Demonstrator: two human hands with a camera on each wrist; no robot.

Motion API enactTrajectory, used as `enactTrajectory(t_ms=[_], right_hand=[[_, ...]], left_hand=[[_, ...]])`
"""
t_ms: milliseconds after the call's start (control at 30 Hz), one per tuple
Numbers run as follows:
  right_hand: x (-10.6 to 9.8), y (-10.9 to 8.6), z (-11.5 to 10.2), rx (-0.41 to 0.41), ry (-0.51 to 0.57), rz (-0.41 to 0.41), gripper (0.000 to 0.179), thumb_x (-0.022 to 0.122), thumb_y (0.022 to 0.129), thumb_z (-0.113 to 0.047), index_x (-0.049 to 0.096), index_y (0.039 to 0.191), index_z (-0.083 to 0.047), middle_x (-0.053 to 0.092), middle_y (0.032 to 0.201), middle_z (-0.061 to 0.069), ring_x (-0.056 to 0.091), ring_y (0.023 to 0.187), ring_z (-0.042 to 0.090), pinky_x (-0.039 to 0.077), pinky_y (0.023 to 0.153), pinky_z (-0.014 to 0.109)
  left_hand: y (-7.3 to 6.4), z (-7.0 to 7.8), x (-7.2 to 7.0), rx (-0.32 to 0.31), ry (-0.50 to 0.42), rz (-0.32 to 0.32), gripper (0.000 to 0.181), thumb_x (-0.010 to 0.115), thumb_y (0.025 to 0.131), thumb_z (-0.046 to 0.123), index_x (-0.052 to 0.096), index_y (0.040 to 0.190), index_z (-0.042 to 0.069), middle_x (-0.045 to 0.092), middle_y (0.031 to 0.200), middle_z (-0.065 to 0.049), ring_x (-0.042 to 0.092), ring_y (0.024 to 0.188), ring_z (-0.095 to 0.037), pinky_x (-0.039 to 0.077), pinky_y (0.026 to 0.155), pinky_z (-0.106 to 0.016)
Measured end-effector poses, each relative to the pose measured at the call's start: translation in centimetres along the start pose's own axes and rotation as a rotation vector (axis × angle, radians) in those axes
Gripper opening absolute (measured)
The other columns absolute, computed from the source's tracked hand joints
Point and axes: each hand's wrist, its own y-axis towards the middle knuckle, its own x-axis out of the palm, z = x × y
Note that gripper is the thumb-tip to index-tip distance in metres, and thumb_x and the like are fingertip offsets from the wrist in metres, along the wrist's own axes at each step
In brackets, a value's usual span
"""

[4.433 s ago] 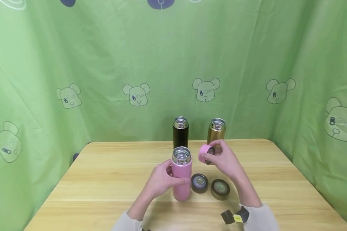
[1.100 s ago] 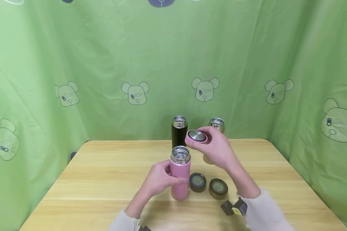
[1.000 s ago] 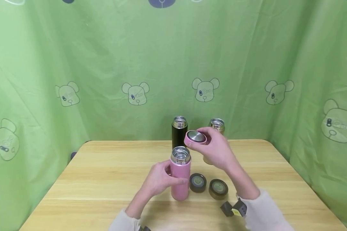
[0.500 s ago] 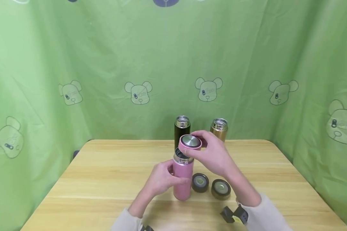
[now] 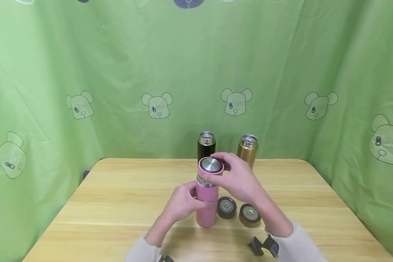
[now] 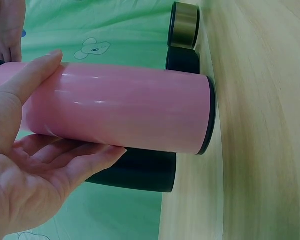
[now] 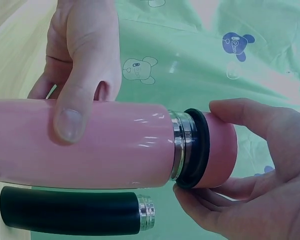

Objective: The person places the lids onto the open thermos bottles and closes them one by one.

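A pink thermos [image 5: 207, 202] stands upright on the wooden table, its steel neck showing. My left hand [image 5: 180, 203] grips its body from the left, thumb across the front. My right hand [image 5: 237, 178] pinches the pink lid [image 5: 211, 168], steel top up, between thumb and fingers. In the right wrist view the black-rimmed lid [image 7: 222, 150] sits over the mouth, and a band of the steel neck [image 7: 179, 145] is visible below it. The thermos's dark base [image 6: 208, 116] is at the tabletop in the left wrist view.
Behind stand a lidless black thermos [image 5: 206, 147] and a lidless gold thermos [image 5: 247, 151]. Two lids, one black [image 5: 226, 207] and one gold and black [image 5: 250, 214], lie underside up right of the pink thermos. A green curtain [image 5: 190, 65] surrounds the table [image 5: 118, 207].
My right hand has turned the pink lid steel side up, then brought it left and down onto the pink thermos's mouth. My left hand has kept its grip on the body.
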Motion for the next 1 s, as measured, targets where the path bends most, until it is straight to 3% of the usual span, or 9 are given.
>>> enactTrajectory(t_ms=[700,1000], right_hand=[[0.40,0.18,-0.12,-0.040,-0.030,-0.008,0.070,0.087,0.078,-0.037,0.060,0.138,-0.014,0.064,0.134,0.005,0.063,0.123,0.029,0.053,0.104,0.048],[0.23,0.09,0.04,-0.022,-0.013,-0.020,0.071,0.086,0.078,-0.038,0.059,0.139,-0.015,0.063,0.136,0.005,0.062,0.124,0.030,0.052,0.105,0.049]], left_hand=[[-0.03,0.01,-0.12,-0.016,-0.041,-0.001,0.055,0.089,0.072,0.046,0.070,0.117,0.021,0.076,0.105,0.005,0.072,0.094,-0.010,0.059,0.086,-0.031],[0.01,0.00,-0.02,-0.006,-0.031,-0.004,0.052,0.089,0.073,0.046,0.071,0.116,0.022,0.077,0.103,0.005,0.072,0.093,-0.009,0.059,0.084,-0.030]])
